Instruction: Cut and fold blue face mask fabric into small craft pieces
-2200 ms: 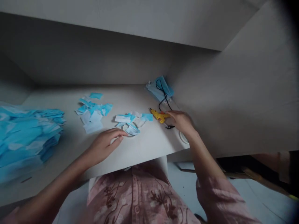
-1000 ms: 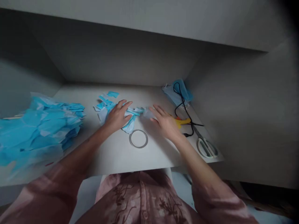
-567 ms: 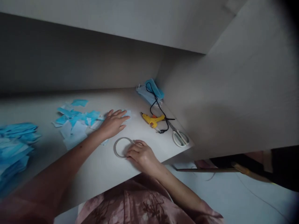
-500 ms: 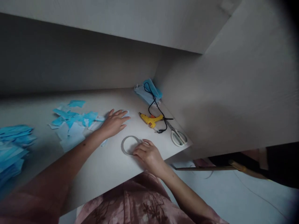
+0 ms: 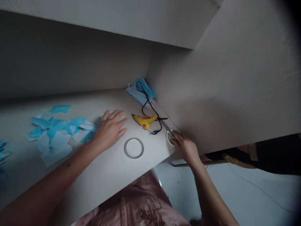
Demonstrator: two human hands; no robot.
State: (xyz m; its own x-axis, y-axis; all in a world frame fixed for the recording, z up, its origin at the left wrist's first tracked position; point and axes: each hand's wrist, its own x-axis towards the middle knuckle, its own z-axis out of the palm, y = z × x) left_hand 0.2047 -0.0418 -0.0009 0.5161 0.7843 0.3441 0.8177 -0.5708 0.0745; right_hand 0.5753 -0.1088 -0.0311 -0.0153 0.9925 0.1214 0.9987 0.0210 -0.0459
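The right hand (image 5: 185, 147) is laying bent fingers over the off-white plastic handles of a pair of steel-bladed scissors (image 5: 169, 133); whether they are gripping, I cannot tell. The blades are pointing to eleven o'clock, near the table's right edge. The left hand (image 5: 108, 130) is holding nothing visible, its fingers spreading loosely over the white table (image 5: 113, 174). At four o'clock from it, a thin grey ring (image 5: 125, 148) is lying flat, with the scissors sitting at two o'clock from the ring. At one o'clock from the ring, a yellow glue gun (image 5: 144, 121) is aiming its nozzle toward ten o'clock. Its black cord (image 5: 154, 109) is looping up over blue pleated face masks (image 5: 136, 94) at twelve o'clock. At nine o'clock from the left hand, blue and white fabric scraps (image 5: 55, 138) are lying heaped.
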